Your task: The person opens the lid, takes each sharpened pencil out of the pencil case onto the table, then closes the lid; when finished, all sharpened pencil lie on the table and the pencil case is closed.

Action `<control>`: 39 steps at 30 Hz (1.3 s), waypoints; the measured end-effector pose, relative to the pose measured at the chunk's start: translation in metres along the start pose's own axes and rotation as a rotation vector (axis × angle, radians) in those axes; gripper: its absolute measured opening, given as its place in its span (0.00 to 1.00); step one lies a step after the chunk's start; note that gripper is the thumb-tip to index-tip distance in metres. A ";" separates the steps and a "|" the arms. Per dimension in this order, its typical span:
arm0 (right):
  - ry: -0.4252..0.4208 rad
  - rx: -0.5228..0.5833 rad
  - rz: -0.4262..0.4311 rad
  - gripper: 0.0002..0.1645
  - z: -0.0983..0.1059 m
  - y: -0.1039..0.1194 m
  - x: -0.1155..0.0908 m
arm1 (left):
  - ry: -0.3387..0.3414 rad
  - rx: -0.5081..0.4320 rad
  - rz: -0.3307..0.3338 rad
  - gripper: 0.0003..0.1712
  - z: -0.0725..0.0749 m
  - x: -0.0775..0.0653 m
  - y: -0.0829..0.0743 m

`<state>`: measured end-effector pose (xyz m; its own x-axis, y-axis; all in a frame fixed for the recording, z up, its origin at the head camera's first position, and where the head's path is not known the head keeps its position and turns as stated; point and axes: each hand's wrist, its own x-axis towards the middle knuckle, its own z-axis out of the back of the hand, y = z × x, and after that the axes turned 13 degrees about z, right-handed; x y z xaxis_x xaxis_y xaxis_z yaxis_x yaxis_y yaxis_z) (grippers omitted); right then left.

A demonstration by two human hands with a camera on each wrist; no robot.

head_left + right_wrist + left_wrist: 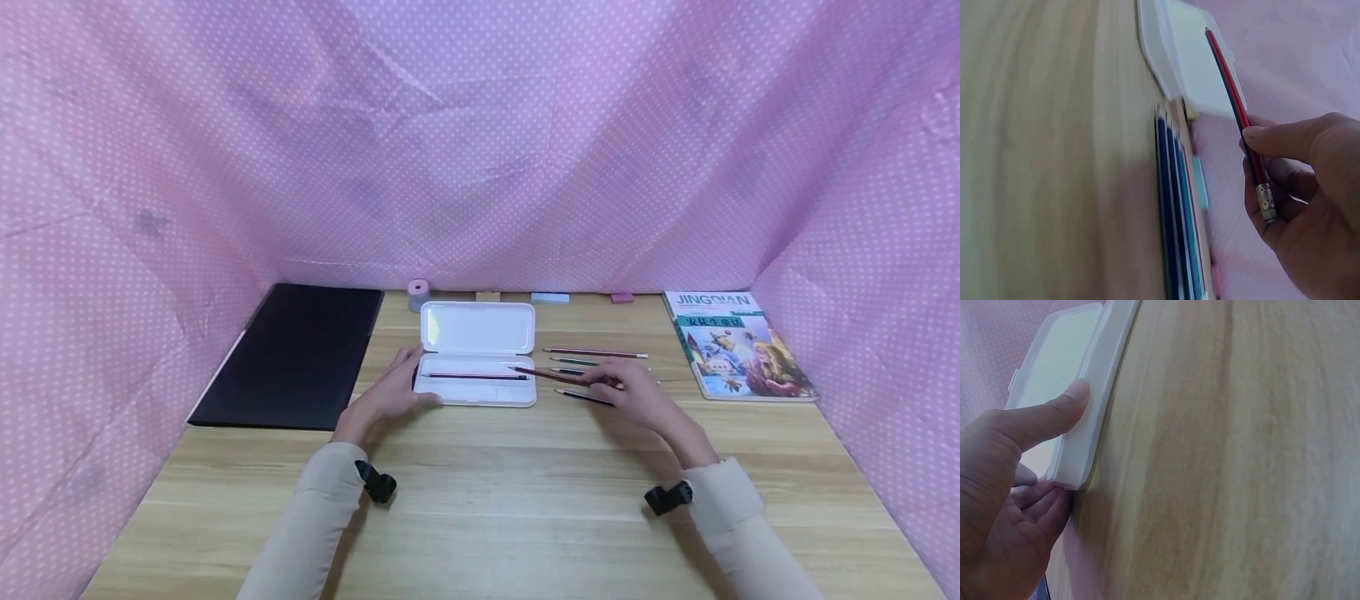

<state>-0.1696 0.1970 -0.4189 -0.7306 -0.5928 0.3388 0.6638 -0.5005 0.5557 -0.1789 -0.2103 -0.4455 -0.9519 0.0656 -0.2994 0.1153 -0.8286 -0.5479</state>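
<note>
A white pencil case (477, 399) lies with its lid raised, and one dark red pencil (474, 377) rests inside it. My left hand (393, 390) grips the case at its left end. In the left wrist view the thumb (1077, 394) lies on the case's front wall and the other fingers are at its end. My right hand (633, 392) pinches a red and black pencil (1232, 94) between thumb and fingers near its metal eraser end. That pencil's tip points left, over the right part of the case. Several more pencils (595, 353) lie beneath and beside the right hand.
A black folder (288, 358) lies to the left and a picture book (738, 346) to the right. Along the back stand a purple-pink cylinder (418, 294), a tan block (487, 297), a pale blue block (550, 297) and a pink block (622, 297), before a pink dotted curtain (480, 167).
</note>
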 end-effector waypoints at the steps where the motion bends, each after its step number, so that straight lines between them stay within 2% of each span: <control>1: -0.003 -0.005 -0.022 0.11 0.002 -0.002 -0.006 | 0.001 0.000 0.001 0.62 0.000 0.000 0.000; 8: 0.025 -0.044 -0.145 0.12 0.013 -0.014 -0.054 | 0.010 -0.007 0.004 0.62 0.001 -0.001 -0.001; 14: 0.044 -0.055 -0.198 0.12 0.016 -0.019 -0.078 | 0.004 0.002 -0.005 0.63 0.002 0.000 0.002; 33: 0.016 -0.096 -0.193 0.13 0.010 -0.028 -0.084 | 0.008 -0.004 -0.007 0.62 0.000 0.002 0.001; 39: 0.019 -0.106 -0.196 0.11 0.010 -0.018 -0.068 | 0.008 -0.008 -0.004 0.61 0.000 0.001 0.001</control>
<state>-0.1335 0.2534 -0.4444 -0.8446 -0.4891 0.2177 0.5237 -0.6701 0.5260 -0.1795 -0.2113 -0.4459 -0.9501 0.0732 -0.3032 0.1137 -0.8239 -0.5553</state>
